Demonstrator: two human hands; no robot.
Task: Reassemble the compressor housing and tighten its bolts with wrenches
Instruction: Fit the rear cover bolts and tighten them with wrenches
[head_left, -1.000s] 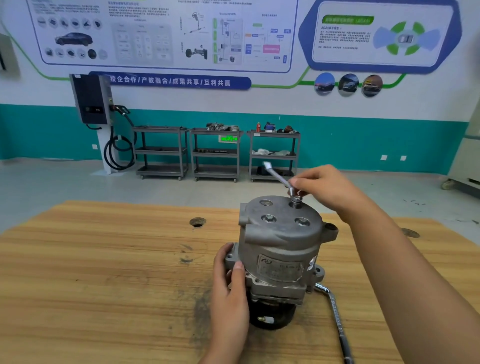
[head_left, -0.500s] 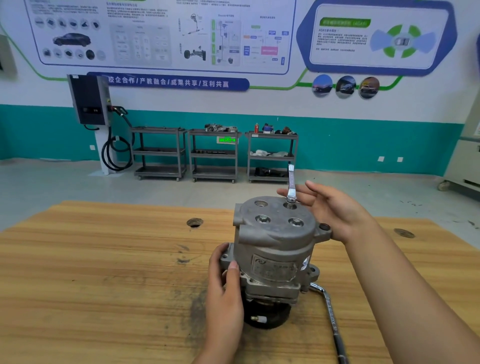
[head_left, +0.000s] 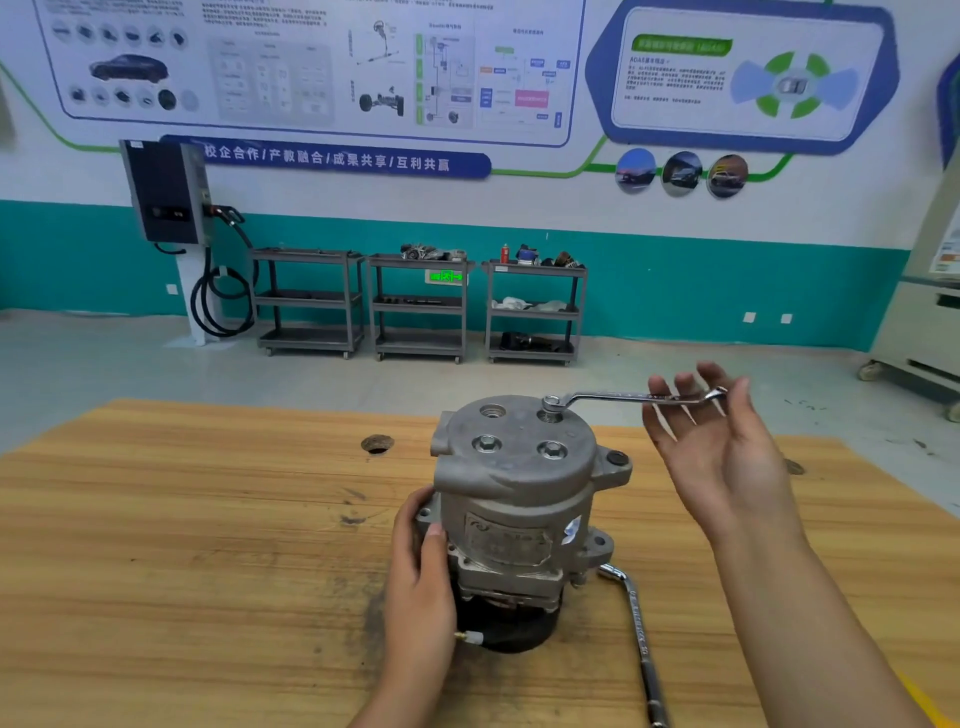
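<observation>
A grey metal compressor housing (head_left: 514, 488) stands upright on its black pulley on the wooden table (head_left: 182, 561). Its top cover carries bolts (head_left: 487, 443) and one empty hole at the back left. A ring wrench (head_left: 623, 397) sits on the back right bolt, its handle pointing right. My right hand (head_left: 711, 441) is spread, palm up, with its fingers pushing against the wrench handle's far end. My left hand (head_left: 418, 571) grips the housing's lower left flange.
A second long wrench (head_left: 641, 639) lies on the table at the housing's right front. A round hole (head_left: 377, 443) is in the tabletop behind the housing. Three grey carts stand by the far wall.
The wrench handle has swung clockwise from pointing back-left to pointing right. My right hand went from pinching it near the bolt to spread fingers at its far end.
</observation>
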